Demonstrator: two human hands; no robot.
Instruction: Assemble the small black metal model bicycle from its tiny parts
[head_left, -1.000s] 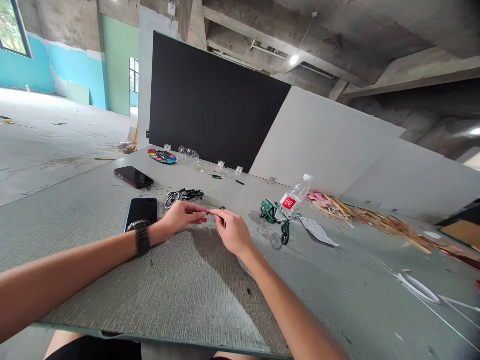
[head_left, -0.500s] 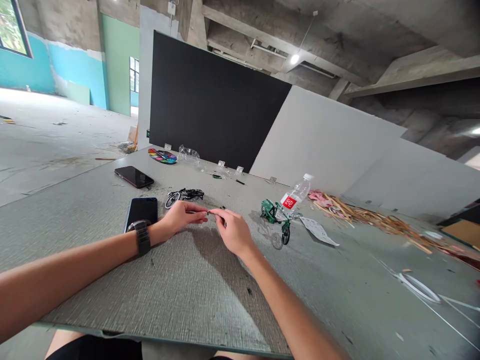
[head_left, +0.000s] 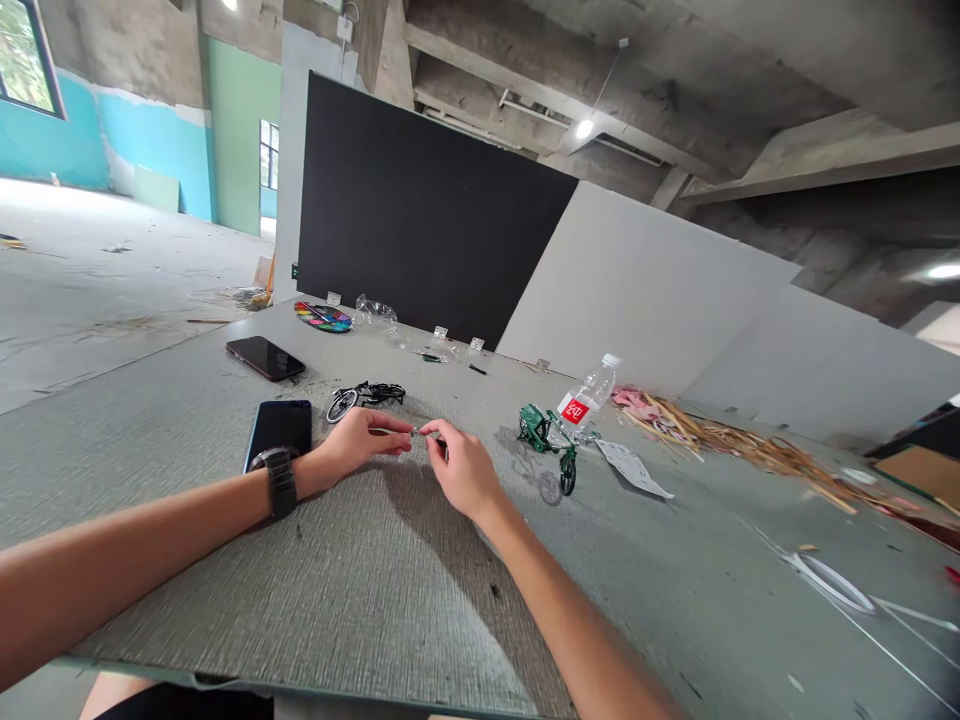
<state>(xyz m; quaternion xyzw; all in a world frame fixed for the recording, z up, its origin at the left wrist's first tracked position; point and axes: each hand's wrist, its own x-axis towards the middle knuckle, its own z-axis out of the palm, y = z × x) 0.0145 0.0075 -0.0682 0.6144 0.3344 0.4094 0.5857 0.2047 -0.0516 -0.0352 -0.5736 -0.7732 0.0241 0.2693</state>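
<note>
Two hands face each other low over the bench (head_left: 337, 600), and compared with half a second ago the right hand (head_left: 466, 475) has drawn slightly back, its index finger more bent, leaving a narrow gap between the two sets of fingertips. A tiny part (head_left: 415, 432), too small to identify, shows in that gap, right at the fingertips of the left hand (head_left: 358, 445), whose thumb and forefinger seem to pinch it. The right forefinger points at the part from just beside it; whether those fingers grip anything is unclear. The black model bicycle (head_left: 384, 393) lies just beyond the left hand, and the green model bicycle (head_left: 534, 428) stands to the right of the right hand, near the clear plastic bottle (head_left: 594, 388); all three have kept their places. The nearer phone (head_left: 279, 428) lies beside the watch (head_left: 282, 480) on the left wrist.
</note>
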